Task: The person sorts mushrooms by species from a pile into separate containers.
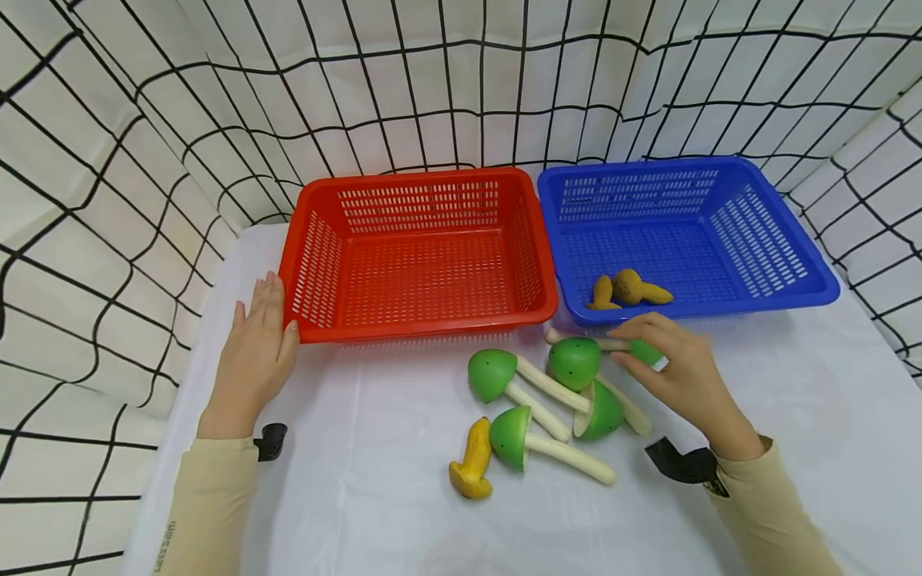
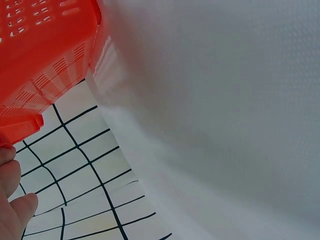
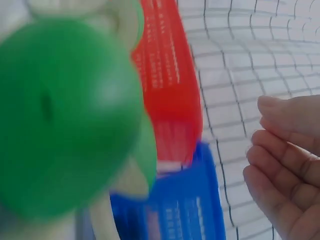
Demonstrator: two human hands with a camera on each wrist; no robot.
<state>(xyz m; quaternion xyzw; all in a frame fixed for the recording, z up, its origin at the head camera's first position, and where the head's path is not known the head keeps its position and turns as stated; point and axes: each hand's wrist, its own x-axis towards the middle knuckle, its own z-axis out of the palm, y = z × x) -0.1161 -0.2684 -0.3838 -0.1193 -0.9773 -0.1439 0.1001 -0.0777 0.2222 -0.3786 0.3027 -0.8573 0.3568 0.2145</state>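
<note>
My left hand (image 1: pixel 254 352) rests at the left front corner of a red basket (image 1: pixel 421 328), fingers straight along its side. In the left wrist view its fingertips (image 2: pixel 9 172) are at the basket's rim. My right hand (image 1: pixel 673 368) hovers at a toy mushroom with a green cap (image 1: pixel 646 353), partly hidden behind the fingers. Its fingers are loosely bent, with nothing between them in the right wrist view. Several more green-capped mushrooms (image 1: pixel 574 362) with pale stems lie piled to its left. A large blurred green cap (image 3: pixel 65 120) fills the left of the right wrist view.
A blue basket (image 1: pixel 763 306) stands right of the red one, holding brownish-yellow toy mushrooms (image 1: pixel 628 286) near its front wall. One yellow mushroom (image 1: pixel 473 460) lies on the white tablecloth (image 1: pixel 360 480). Black netting (image 1: pixel 483 80) over white cloth encloses the back and sides.
</note>
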